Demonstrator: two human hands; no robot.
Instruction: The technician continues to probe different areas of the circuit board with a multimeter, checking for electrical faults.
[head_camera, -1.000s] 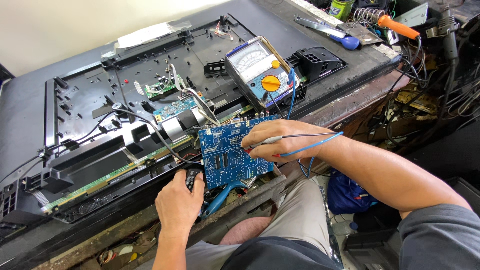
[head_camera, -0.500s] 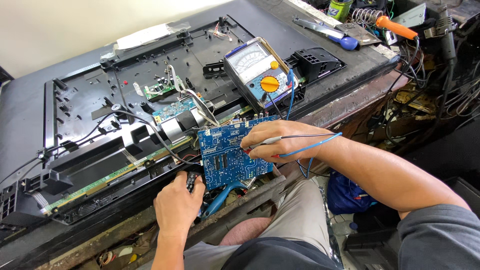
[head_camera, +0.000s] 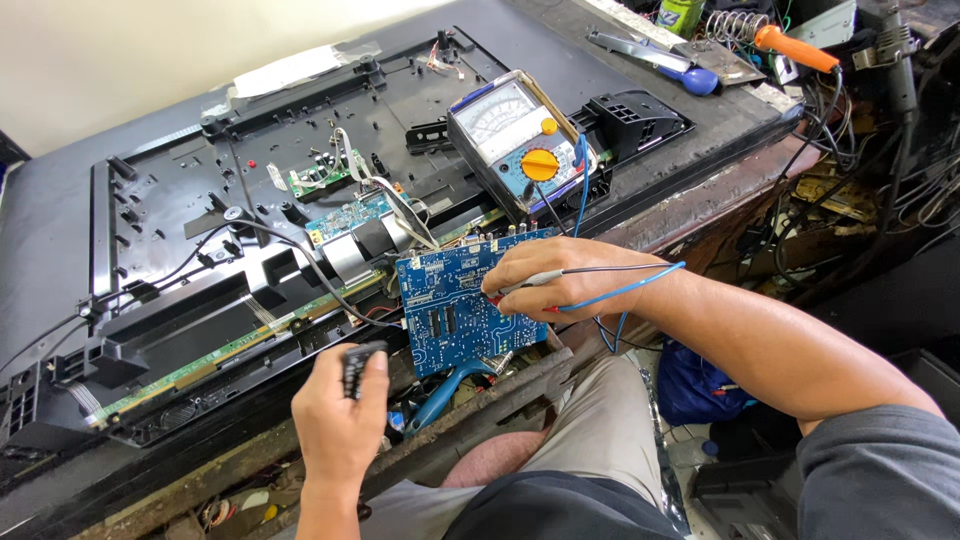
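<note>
The right hand rests on the right part of a blue circuit board, fingers pinched around two thin test probes whose tips press down on the board; blue and black leads run from the probes over the wrist. It sits where it did half a second ago, so the probing contact looks unbroken. The left hand has changed: a moment ago it lay lower against the near edge of the board, and now it is lifted a little toward the left, closed around a small black remote control with the thumb on top, pointing it at the far side. The blue circuit board lies at the near edge of the opened back of a flat television, which covers most of the counter. Just beyond the board stands a meter with a needle dial and an orange knob, tilted toward the person. Blue-handled pliers lie just under the near edge of the board. At the far right of the counter are an orange-handled soldering iron and a blue-handled tool. Raising the remote while the probes stay put suggests a reading is being taken as the set is switched.
</note>
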